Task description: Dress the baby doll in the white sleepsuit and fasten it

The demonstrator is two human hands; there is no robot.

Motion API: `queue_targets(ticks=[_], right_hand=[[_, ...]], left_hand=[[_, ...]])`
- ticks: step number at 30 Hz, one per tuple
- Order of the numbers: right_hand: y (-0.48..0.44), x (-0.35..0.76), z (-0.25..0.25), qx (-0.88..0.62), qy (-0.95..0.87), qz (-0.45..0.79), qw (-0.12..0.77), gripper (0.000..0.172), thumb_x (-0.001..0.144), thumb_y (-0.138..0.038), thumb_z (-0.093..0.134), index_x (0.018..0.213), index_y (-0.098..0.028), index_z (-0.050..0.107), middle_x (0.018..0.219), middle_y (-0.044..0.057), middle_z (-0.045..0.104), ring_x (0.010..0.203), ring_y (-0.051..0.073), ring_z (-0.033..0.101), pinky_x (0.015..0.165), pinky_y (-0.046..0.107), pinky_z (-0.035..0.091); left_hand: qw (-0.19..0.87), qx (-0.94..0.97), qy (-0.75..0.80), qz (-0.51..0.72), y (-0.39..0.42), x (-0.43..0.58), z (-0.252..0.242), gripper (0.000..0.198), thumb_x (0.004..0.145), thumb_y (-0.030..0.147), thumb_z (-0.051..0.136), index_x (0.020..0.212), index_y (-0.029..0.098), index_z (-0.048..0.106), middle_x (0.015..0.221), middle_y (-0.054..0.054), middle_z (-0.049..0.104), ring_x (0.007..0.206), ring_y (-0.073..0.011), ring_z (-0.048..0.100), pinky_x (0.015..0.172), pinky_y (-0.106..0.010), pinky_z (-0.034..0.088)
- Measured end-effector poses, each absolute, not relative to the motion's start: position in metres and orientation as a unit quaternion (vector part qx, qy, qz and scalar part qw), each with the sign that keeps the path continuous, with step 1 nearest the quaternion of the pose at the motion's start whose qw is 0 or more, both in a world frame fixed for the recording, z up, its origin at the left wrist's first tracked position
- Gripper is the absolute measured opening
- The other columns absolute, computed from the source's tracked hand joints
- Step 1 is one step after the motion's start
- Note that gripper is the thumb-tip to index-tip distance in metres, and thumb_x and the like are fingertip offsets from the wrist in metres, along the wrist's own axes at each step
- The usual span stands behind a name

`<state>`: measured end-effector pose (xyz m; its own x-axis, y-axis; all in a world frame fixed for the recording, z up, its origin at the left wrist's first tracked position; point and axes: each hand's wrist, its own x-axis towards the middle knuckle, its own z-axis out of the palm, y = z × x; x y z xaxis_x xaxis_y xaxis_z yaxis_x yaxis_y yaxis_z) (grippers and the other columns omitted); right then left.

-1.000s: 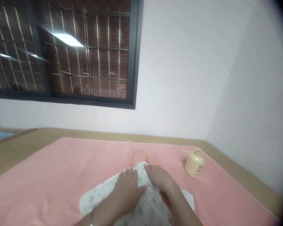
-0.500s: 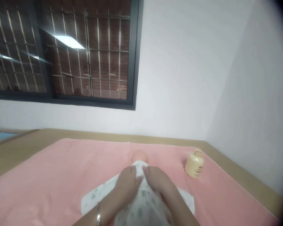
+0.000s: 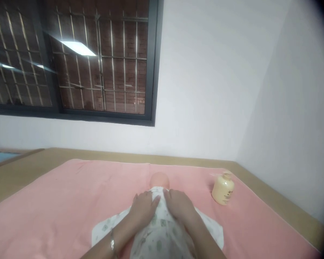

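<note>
A baby doll lies on the pink mat with its bald, skin-coloured head (image 3: 160,180) towards the wall. A white baby shirt (image 3: 161,242) with a green print covers its body, and the sleeves spread out to both sides. My left hand (image 3: 143,208) is closed over the shirt's left shoulder area, thumb stretched towards the neckline. On the other side of the neckline, my right hand (image 3: 179,207) grips the cloth, its fingertips partly hidden. The doll's face and limbs are out of sight. A bracelet (image 3: 112,244) circles my left wrist.
To the right stands a cream pump bottle (image 3: 223,189) with dark lettering. The pink mat (image 3: 56,201) lies on a wood-toned table (image 3: 24,172). Behind it rise a white wall and a dark-framed barred window (image 3: 102,117).
My left hand has shifted slightly to the left, away from the neckline, and its thumb has moved up. My right hand stays nearly in place on the cloth.
</note>
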<state>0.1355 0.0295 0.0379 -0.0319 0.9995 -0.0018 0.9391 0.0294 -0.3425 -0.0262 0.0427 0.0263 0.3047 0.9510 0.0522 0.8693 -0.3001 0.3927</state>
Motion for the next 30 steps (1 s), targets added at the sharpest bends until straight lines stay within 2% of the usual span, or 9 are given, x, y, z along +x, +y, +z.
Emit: queue_targets(ticks=[5, 12, 22, 30], right_hand=[[0.051, 0.137, 0.015, -0.7, -0.687, 0.145, 0.127, 0.066, 0.098, -0.045, 0.012, 0.101, -0.009, 0.068, 0.104, 0.021, 0.068, 0.095, 0.027, 0.064, 0.081, 0.037, 0.045], [0.055, 0.137, 0.006, -0.716, -0.665, 0.148, 0.154, 0.068, 0.095, -0.054, 0.015, 0.109, -0.009, 0.064, 0.107, 0.019, 0.066, 0.1, 0.031, 0.062, 0.084, 0.041, 0.045], [0.059, 0.139, -0.002, -0.71, -0.665, 0.161, 0.167, 0.068, 0.094, -0.058, 0.015, 0.116, -0.013, 0.06, 0.111, 0.018, 0.066, 0.102, 0.031, 0.061, 0.085, 0.042, 0.043], [0.06, 0.14, -0.002, -0.71, -0.665, 0.164, 0.162, 0.068, 0.094, -0.058, 0.015, 0.115, -0.012, 0.06, 0.111, 0.018, 0.065, 0.103, 0.031, 0.06, 0.085, 0.041, 0.042]], left_hand=[[0.172, 0.778, 0.585, 0.153, 0.052, -0.024, 0.019, 0.064, 0.092, 0.061, 0.017, 0.101, 0.018, 0.063, 0.108, -0.013, 0.067, 0.102, -0.0265, 0.061, 0.088, -0.038, 0.04], [0.163, 0.77, 0.585, 0.197, 0.055, -0.025, 0.006, 0.06, 0.091, 0.06, 0.021, 0.101, 0.018, 0.063, 0.104, -0.011, 0.067, 0.098, -0.0254, 0.06, 0.083, -0.036, 0.041], [0.16, 0.755, 0.599, 0.214, 0.057, -0.024, -0.002, 0.054, 0.092, 0.057, 0.024, 0.101, 0.018, 0.061, 0.102, -0.01, 0.067, 0.097, -0.0245, 0.06, 0.082, -0.034, 0.04], [0.155, 0.755, 0.602, 0.208, 0.059, -0.024, -0.002, 0.055, 0.092, 0.057, 0.024, 0.103, 0.018, 0.061, 0.104, -0.01, 0.066, 0.098, -0.0246, 0.059, 0.083, -0.035, 0.041]])
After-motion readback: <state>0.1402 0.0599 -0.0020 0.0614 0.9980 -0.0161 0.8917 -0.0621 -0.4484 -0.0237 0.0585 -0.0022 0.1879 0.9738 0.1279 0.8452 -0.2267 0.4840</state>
